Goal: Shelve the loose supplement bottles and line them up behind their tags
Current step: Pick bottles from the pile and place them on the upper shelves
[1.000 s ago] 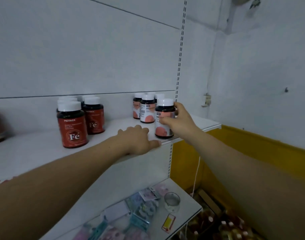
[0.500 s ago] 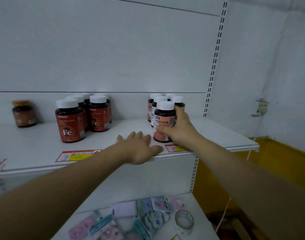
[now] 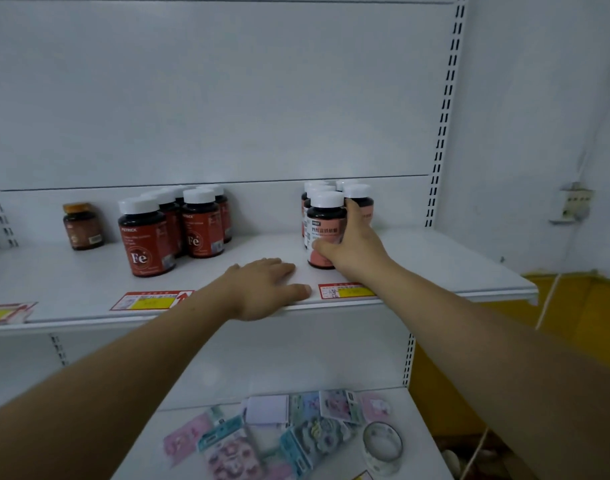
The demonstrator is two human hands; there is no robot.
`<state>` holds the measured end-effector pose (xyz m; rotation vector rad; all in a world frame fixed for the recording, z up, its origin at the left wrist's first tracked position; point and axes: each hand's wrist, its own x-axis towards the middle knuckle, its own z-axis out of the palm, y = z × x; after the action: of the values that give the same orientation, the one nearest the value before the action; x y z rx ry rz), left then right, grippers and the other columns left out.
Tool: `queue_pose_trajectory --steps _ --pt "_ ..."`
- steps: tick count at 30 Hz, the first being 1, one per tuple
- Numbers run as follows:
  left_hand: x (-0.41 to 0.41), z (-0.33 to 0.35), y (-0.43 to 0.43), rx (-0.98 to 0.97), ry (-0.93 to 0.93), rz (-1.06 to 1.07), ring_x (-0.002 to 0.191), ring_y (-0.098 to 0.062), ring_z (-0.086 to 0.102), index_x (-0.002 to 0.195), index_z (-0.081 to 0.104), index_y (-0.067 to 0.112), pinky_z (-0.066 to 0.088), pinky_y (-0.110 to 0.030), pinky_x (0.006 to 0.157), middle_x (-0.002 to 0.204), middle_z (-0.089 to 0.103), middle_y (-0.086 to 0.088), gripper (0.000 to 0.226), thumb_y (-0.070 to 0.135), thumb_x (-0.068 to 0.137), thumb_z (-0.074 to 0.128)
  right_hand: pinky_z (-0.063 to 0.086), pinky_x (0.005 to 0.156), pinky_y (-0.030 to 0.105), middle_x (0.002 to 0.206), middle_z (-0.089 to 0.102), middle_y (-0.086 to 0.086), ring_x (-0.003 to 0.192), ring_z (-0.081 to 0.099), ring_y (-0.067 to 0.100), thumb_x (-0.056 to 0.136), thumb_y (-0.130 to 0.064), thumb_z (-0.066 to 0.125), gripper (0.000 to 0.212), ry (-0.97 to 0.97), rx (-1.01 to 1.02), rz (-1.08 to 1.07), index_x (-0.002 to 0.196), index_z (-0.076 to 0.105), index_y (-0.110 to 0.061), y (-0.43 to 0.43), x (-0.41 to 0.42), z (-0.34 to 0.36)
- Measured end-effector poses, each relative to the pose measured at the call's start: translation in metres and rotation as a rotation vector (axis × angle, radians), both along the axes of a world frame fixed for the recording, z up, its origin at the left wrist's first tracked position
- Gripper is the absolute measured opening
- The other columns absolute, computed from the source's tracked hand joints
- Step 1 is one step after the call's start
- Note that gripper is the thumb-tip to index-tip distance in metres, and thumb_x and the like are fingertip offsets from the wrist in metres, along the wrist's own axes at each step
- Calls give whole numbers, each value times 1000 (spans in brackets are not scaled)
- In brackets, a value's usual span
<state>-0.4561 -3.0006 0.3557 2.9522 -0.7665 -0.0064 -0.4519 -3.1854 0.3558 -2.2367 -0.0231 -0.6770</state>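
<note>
While curling the right hand (image 3: 352,251) round the pink-label bottle (image 3: 326,216), holds it upright on the upper shelf (image 3: 435,261), thumb across the label and fingers round its right side. Stands at the front of a cluster of like bottles (image 3: 358,192), just behind a red-and-yellow tag (image 3: 345,291). Rests the left hand (image 3: 265,289) flat and open on the shelf edge, between that tag and another tag (image 3: 151,300). Further left, a group of red Fe bottles (image 3: 145,240) and one small amber bottle (image 3: 82,226). Below, on a lower shelf (image 3: 417,427), scattered packets (image 3: 262,438) and a tape roll (image 3: 383,445).
</note>
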Motion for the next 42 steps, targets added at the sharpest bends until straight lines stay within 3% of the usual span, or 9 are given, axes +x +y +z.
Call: queue_pose_trajectory --steps 5,9,11,15,20,23,29,36,42 --pt "1 -1 0 -28 9 1 144 -15 16 149 23 30 14 -44 117 158 18 4 72 68 88 32 41 91 34 131 53 -2 115 53 23 84 -34 66 67 115 30 9 138 29 -26 -3 5 3" --pt "3 -2 1 -82 23 0 142 -17 23 147 29 30 17 -44 116 156 23 5 71 68 87 37 43 92 36 128 55 -2 114 54 23 79 -39 71 70 153 36 -11 135 33 -23 -4 2 14" --pt "5 1 4 -157 84 5 140 -18 28 144 33 31 20 -44 115 154 28 5 71 69 85 42 44 86 34 130 52 1 110 54 21 77 -42 71 74 141 32 -56 136 32 -20 -2 -5 27" --pt "3 29 16 -289 232 -6 139 -19 30 145 33 31 21 -34 113 153 29 3 72 63 84 51 41 94 36 145 38 7 124 46 27 80 -48 67 86 89 -120 -136 147 21 -19 16 -22 64" --pt "-13 71 85 -284 66 -21 132 -21 38 145 33 30 29 -30 104 148 37 0 69 57 85 55 34 101 33 149 33 8 133 38 27 84 -53 60 81 105 -322 -116 149 24 -19 80 -35 104" --pt "-29 82 156 -252 -12 2 127 -21 42 142 37 28 31 -25 94 143 42 0 62 50 87 56 35 97 31 149 35 8 132 40 27 86 -54 57 76 133 -398 -48 147 29 -18 149 -32 116" --pt "-62 77 349 -232 -75 208 136 -17 34 146 30 29 25 -28 109 153 31 5 67 48 88 58 35 98 32 148 38 5 132 39 25 86 -57 55 71 97 -512 164 143 36 -19 343 -13 124" --pt "-121 52 561 -201 -96 532 136 -19 34 145 32 26 27 -32 110 152 32 1 67 45 87 61 35 99 34 148 38 3 131 40 24 86 -57 55 69 40 -566 510 143 38 -22 588 -21 109" --pt "-153 25 693 -235 -53 783 123 -21 48 142 36 28 41 -36 103 143 42 -1 61 42 87 60 35 101 35 150 38 3 132 40 25 85 -60 54 71 35 -657 746 144 36 -24 759 -26 86"
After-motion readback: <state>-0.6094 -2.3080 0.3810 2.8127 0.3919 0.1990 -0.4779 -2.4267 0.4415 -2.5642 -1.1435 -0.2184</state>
